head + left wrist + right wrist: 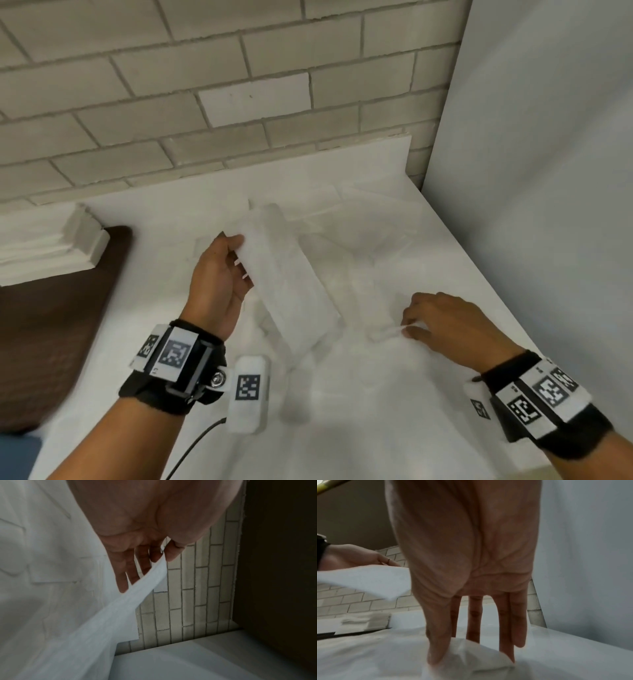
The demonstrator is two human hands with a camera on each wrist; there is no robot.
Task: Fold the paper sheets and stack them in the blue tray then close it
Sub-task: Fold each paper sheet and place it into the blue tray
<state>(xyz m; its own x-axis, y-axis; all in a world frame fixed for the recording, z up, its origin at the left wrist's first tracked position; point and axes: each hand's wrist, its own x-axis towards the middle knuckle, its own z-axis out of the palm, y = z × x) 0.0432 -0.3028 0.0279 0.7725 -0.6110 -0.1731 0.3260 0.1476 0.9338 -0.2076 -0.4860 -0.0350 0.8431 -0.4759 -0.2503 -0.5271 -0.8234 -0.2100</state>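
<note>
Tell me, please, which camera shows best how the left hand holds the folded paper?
The left wrist view: the left hand pinches the folded paper between thumb and fingers. Head shows the whole sheet lifted; right wrist shows only one end.

White folded paper sheet (284, 274), white tabletop (394, 394), pale grey-beige brick wall (205, 85) with darker mortar lines, dark brown surface (51, 325) left, black wristbands (171, 387) carrying black-and-white square-code tags.

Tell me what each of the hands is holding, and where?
Left hand holds a folded paper sheet by its side edge; right hand pinches another paper's edge.
</note>
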